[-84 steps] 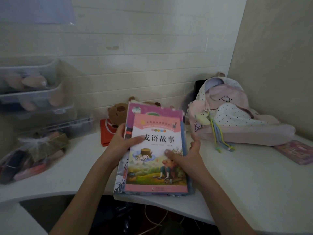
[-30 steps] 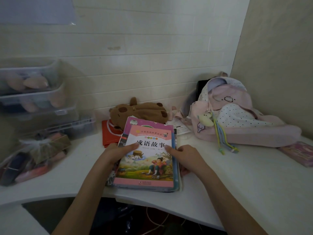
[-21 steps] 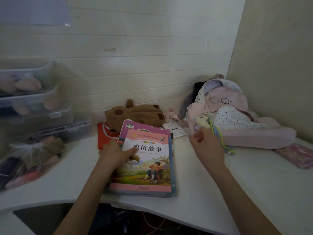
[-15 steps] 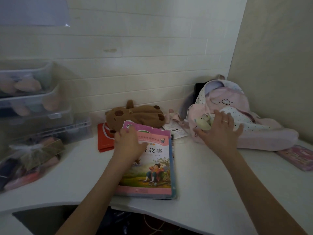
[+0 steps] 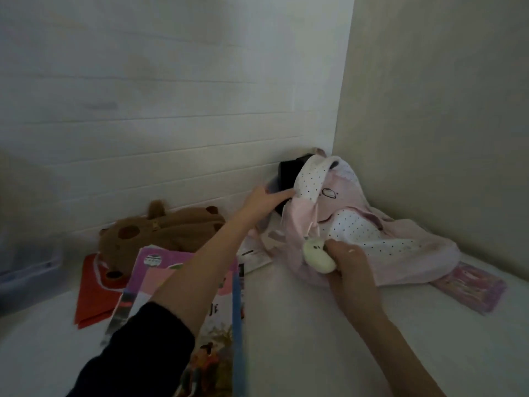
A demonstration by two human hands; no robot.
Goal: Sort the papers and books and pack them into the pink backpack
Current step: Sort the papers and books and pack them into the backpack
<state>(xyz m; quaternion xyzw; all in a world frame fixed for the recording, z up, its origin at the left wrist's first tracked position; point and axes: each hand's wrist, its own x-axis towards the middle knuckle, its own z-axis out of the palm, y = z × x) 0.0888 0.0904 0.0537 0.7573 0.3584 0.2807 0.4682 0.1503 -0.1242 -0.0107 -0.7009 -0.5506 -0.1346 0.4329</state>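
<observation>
The soft pink backpack (image 5: 380, 245), polka-dotted in white panels, slumped in the corner of my white surface (image 5: 315, 339) against the ribbed wall. My left grip (image 5: 266, 200) pinched its open flap; my right grip (image 5: 347, 260) closed on its pale plush charm (image 5: 317, 253). The glossy books (image 5: 186, 296) lay stacked beside it, partly hidden under my forearm. A fuzzy brown plush (image 5: 163, 227) blurred behind.

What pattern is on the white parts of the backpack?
Small dark polka dots on the white panels of the pink backpack, clearest in the head view.
</observation>
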